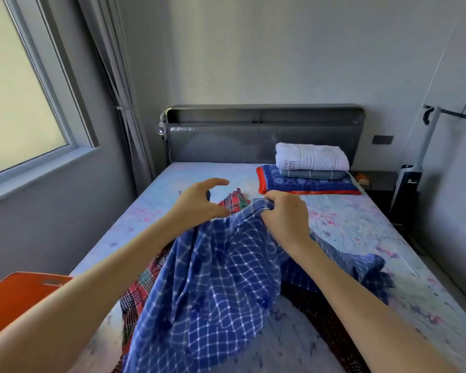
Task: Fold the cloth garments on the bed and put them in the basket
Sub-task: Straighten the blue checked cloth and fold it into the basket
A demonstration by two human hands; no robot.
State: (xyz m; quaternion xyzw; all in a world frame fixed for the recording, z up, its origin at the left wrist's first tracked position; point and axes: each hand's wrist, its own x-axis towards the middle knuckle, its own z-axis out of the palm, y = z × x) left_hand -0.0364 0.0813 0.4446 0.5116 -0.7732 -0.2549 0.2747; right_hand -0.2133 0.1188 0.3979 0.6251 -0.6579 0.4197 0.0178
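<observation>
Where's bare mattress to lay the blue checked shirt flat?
Free: the left half of the bed, from the headboard down to the left hand, and a strip along the right edge beyond the right hand. Crowded: the near middle, under the blue checked shirt and red plaid garment; the far right corner holds a stack of folded linens.

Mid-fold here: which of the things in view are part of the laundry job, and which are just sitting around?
Part of the job: blue checked shirt, gripped by the right hand; left hand open beside it; red plaid garment underneath; orange basket.

Just lying about: stack of folded bedding by the headboard; curtain.
</observation>
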